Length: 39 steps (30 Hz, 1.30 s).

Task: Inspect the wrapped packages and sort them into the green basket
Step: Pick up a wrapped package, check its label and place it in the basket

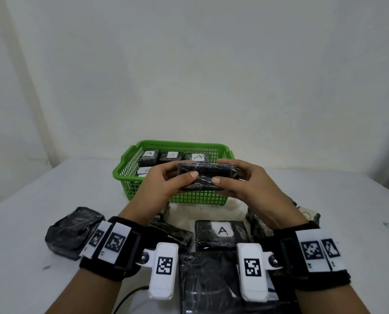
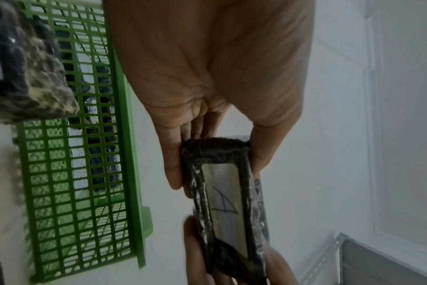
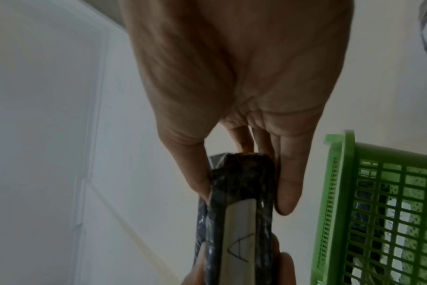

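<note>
left hand (image 1: 164,184), right hand (image 1: 245,184), both gripping wrapped package (image 1: 207,175)

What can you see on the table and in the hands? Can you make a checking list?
Surface: white table, a few dark specks.
Job's things: green basket holds three packages labelled A and a B one. The held package, labelled A in the wrist views, is above the basket's near wall. More packages lie near the person.
Clutter: nothing seen.
Grippers: left hand and right hand each grip an end of the held package.
Cables: dark cable at the near edge.
Surroundings: plain white wall.
</note>
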Available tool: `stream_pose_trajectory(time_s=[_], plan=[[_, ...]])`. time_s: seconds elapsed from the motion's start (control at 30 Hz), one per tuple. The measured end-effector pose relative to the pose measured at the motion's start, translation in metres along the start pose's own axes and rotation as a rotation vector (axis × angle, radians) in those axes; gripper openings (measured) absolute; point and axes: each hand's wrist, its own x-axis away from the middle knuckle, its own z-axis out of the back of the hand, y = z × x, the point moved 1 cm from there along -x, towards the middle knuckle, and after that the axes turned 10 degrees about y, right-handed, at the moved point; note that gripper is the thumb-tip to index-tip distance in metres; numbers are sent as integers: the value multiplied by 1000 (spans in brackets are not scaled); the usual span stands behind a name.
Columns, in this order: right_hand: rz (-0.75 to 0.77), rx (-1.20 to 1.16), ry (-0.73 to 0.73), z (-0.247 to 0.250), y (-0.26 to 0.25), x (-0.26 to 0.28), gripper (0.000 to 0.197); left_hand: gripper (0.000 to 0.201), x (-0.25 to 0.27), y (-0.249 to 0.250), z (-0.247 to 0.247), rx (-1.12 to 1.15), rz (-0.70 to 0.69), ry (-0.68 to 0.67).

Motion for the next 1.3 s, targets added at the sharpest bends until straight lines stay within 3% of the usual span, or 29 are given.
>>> stream_pose_trajectory(time_s=[0.13,0.47,0.57,0.63,0.7,0.77,0.8,0.87,0.93,1.0,1.13,1.3], plan=[[31,11,11,7,0,2,39,56,2,1,1,20,33,-50],[184,98,-8,2,1,8,61,53,10,10,0,-105,-150,-42],[110,119,-45,4,8,1,87,61,9,9,1,-132,-234,-46],[-5,6,-43,3,11,-1,94,64,9,8,2,-108,-255,-59],[-45,-49,-49,3,10,0,76,70,9,7,2,-92,-247,-98],[-6,-22,-41,5,13,0,54,81,10,5,2,-65,-187,-167],[18,-1,-26,8,16,-1,51,83,11,5,2,-47,-138,-193],[43,34,8,10,21,-5,69,70,12,3,0,-54,-83,-169],[39,53,26,7,23,-8,91,45,11,3,-3,-99,-111,-50],[61,94,39,4,25,-7,99,37,9,1,-3,-108,-126,2],[101,100,66,5,24,-4,78,40,9,-1,-4,-71,-116,-26],[42,105,-1,3,19,0,65,45,5,-6,1,-43,-112,46]])
